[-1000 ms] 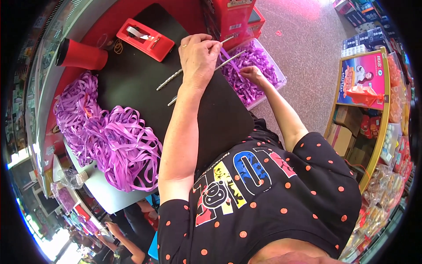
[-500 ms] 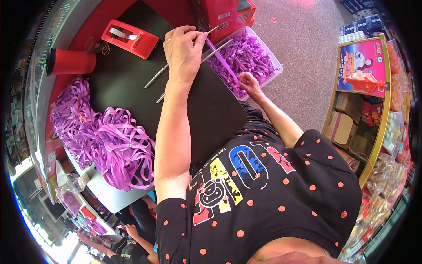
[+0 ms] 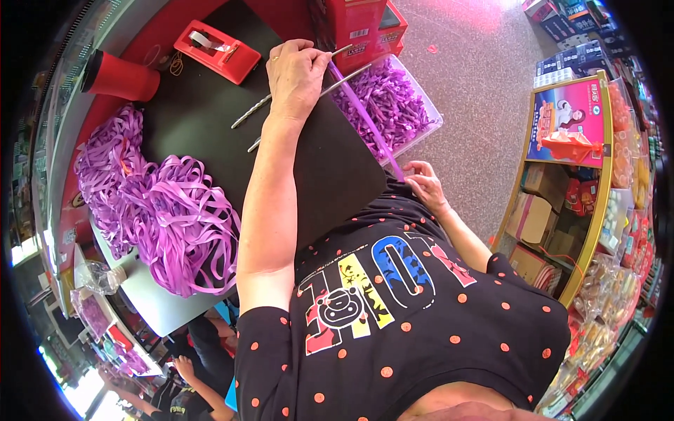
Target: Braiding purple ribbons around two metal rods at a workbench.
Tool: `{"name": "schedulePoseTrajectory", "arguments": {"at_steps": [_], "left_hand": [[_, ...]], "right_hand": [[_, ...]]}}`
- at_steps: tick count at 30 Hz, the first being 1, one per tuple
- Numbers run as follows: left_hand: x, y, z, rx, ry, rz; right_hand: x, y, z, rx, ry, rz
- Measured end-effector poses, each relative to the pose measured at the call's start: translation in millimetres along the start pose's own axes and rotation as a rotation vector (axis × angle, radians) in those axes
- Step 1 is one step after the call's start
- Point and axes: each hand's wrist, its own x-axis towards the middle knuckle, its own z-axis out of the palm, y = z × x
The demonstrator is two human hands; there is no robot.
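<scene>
A purple ribbon (image 3: 372,128) runs taut between my two hands. My left hand (image 3: 291,77) is closed in a pinch on one end of it, beside the tip of a thin metal rod (image 3: 250,113) that passes beneath the hand. A second metal rod (image 3: 349,78) lies roughly parallel, its middle hidden by my left wrist. At the near right, my right hand (image 3: 427,186) pinches the ribbon's other end. Below the stretched ribbon stands a white plastic bin (image 3: 428,133) full of short purple ribbon pieces (image 3: 390,105).
On the black tabletop (image 3: 337,182) are a heap of long purple ribbons (image 3: 175,217), a red tape dispenser (image 3: 217,52) and a red cylinder (image 3: 123,76). Red boxes (image 3: 351,28) stand behind the bin. A shelf unit (image 3: 554,203) is at right; another person's arm (image 3: 203,389) shows lower left.
My right hand has moved down and to the right, away from the bin, drawing out a longer stretch of ribbon. My left hand stays nearly in place at the rod.
</scene>
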Motion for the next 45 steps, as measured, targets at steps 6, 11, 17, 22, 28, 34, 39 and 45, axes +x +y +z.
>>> {"name": "schedulePoseTrajectory", "arguments": {"at_steps": [6, 11, 17, 22, 28, 34, 39, 45], "left_hand": [[0, -5, 2, 0.046, -0.005, 0.005], [1, -5, 1, 0.084, -0.045, 0.005], [1, -5, 2, 0.071, -0.056, -0.019], [1, -6, 2, 0.094, -0.053, -0.007], [3, -7, 2, 0.096, -0.052, 0.000], [2, -7, 2, 0.094, -0.025, 0.026], [2, -7, 5, 0.027, -0.007, 0.009], [4, 4, -4, -0.005, -0.078, 0.026]], "right_hand": [[-8, -80, -30, -0.185, 0.063, -0.171], [-16, -111, -39, -0.171, 0.050, -0.366], [-23, -113, -33, -0.068, 0.030, -0.317], [-30, -128, -34, 0.074, 0.097, -0.005], [1, -182, -76, 0.042, 0.123, -0.432], [113, -229, -102, 0.319, 0.044, -0.804], [241, -287, -72, 0.614, -0.057, -0.730], [384, -247, -20, 0.725, -0.141, -0.471]]}}
